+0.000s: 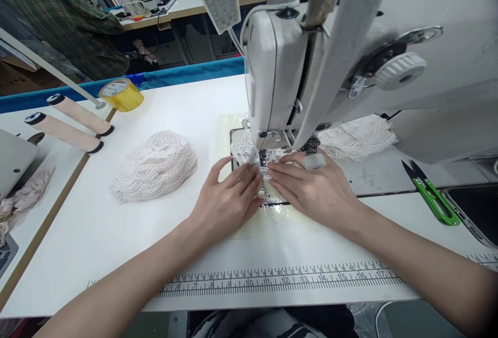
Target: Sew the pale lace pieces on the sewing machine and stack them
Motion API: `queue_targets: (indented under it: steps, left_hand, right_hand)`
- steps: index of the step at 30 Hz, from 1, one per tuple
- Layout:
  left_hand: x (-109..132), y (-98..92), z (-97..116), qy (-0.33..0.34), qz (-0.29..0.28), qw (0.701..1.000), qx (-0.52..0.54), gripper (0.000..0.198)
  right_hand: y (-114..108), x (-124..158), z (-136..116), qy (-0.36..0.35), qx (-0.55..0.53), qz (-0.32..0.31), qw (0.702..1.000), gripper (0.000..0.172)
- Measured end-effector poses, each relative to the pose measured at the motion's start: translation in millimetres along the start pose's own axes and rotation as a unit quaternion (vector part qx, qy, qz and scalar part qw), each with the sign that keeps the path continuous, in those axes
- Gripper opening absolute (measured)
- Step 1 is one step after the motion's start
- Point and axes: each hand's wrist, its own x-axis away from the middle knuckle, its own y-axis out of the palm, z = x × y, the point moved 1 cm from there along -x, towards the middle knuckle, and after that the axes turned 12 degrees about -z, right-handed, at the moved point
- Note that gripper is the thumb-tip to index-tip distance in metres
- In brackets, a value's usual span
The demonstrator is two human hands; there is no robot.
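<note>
Fingers [243, 174] pressed on white lace [241, 146] at the presser foot [263, 159]

From where I stood, two pale pink spools [68, 133] lay across the table's [97, 234] left edge, and a roll of yellow tape [132, 98] sat near the far left corner. Inward from that edge rested a loose lace heap [155, 167], touched by neither hand.

The left hand [223, 200] lay palm down, most of its fingers close together at the lace, the outermost spread away. The lace was under the sewing machine [268, 68], well back from the table's front edge. The right hand [322, 190] lay opposite, fingers nearly together, some partly under the machine head; whether either hand pinched anything, I could not tell.

Behind the right hand lay more lace [361, 138]; farther right, green snips [438, 200] rested beside a dark phone [476, 211].

I judged the piece at the foot to be partway through. Which of the other two lots was done and which was left, I could not say.
</note>
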Motion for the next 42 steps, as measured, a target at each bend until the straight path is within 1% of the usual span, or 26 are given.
queue_targets:
  steps: [3, 9, 14, 18, 26, 32, 42]
  left_hand:
    - [-0.3, 0.7, 0.1, 0.001, 0.006, 1.0, 0.005, 0.028]
    - [-1.5, 3.6, -2.8, -0.004, 0.017, 0.999, 0.029, 0.029]
    - [-2.0, 4.8, -4.0, -0.007, 0.022, 0.999, 0.037, 0.029]
    - [-3.0, 4.8, -4.8, -0.006, 0.025, 0.999, 0.03, 0.028]
    - [-6.0, 7.9, -7.5, -0.009, 0.03, 0.999, 0.032, 0.028]
    - [-7.7, 8.8, -8.4, -0.011, 0.029, 0.999, 0.031, 0.029]
    - [-8.4, 8.7, -8.3, -0.014, 0.031, 0.999, 0.033, 0.03]
  right_hand:
    - [-1.4, -0.2, -0.5, 0.001, 0.008, -0.004, 1.0, 0.021]
    - [-2.8, -1.7, 0.2, 0.008, 0.0, -0.057, 0.998, 0.025]
    - [0.7, -1.2, 1.1, 0.013, 0.001, -0.049, 0.999, 0.025]
    - [2.5, -1.3, 2.2, 0.012, 0.003, -0.057, 0.998, 0.025]
    - [2.2, -3.0, 3.0, 0.014, 0.024, -0.04, 0.999, 0.026]
    - [2.9, -4.5, 3.6, 0.018, 0.045, -0.044, 0.998, 0.029]
    - [5.7, -5.0, 4.9, 0.017, 0.046, -0.039, 0.998, 0.035]
